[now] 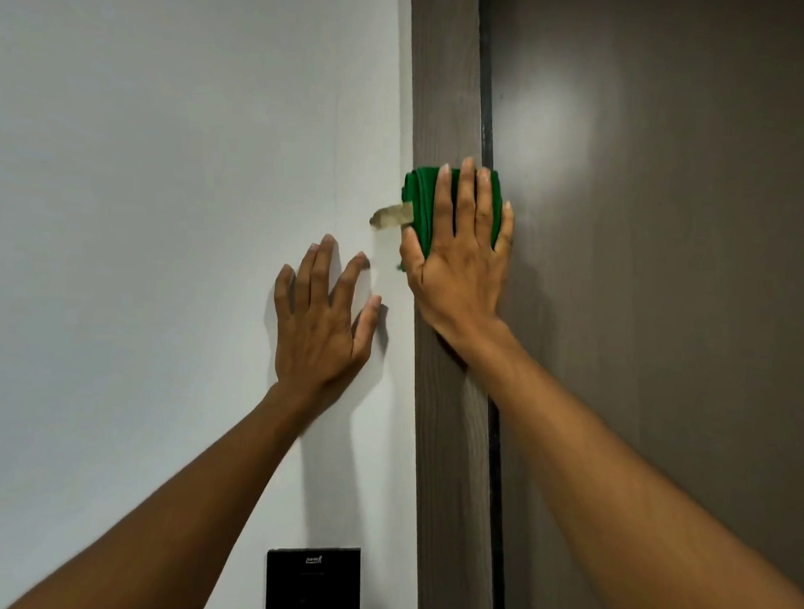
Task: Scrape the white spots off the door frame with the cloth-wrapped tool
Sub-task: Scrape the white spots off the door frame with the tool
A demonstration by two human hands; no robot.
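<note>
My right hand [459, 256] lies flat on the dark wood-grain door frame [450, 95], fingers straight and close together, pressing a folded green cloth [421, 197] against the frame rather than curling around it. The cloth shows above my fingertips and along the left side of my hand, and it reaches across the frame to the black seal strip [487, 112] that separates the frame from the brown door [675, 274]. From under the cloth's left edge a flat, tan-coloured end of the tool [389, 216] sticks out over the white wall [141, 147], just beside the frame; I cannot tell what it is made of or how much of it sits beneath the cloth. My left hand [321, 323] rests open on the wall, fingers spread, holding nothing, a little below and to the left of the tool's end. Lower on the wall, beside the frame, is a black panel [312, 586] with small pale lettering I cannot read.
</note>
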